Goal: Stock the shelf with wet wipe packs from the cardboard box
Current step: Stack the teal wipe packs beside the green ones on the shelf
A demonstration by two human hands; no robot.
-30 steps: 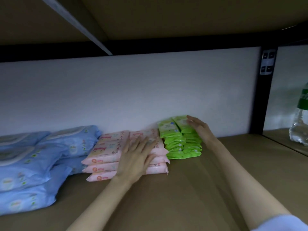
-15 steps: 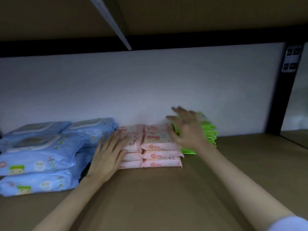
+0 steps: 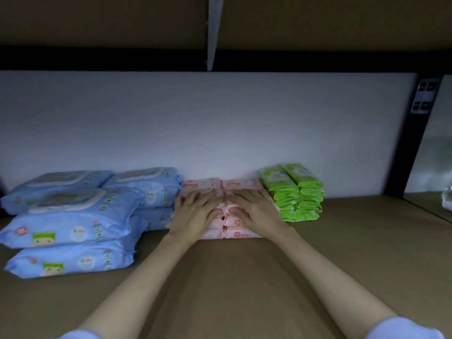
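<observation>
Both hands lie flat, fingers spread: left hand (image 3: 195, 212) and right hand (image 3: 256, 211) press the pink wipe packs (image 3: 234, 184) (stacked between blue packs (image 3: 73, 216) and green packs (image 3: 293, 192)) on the shelf (image 3: 232, 277).

Two bare forearms run up from the lower corners of the frame. The left hand (image 3: 195, 214) and right hand (image 3: 256, 211) wear no gloves, rings or watch. Pale blue-white sleeve cuffs (image 3: 403, 329) show at the bottom edge.

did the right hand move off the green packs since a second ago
Yes. The right hand went leftward from the green wipe packs onto the pink wipe packs, beside the left hand.
</observation>
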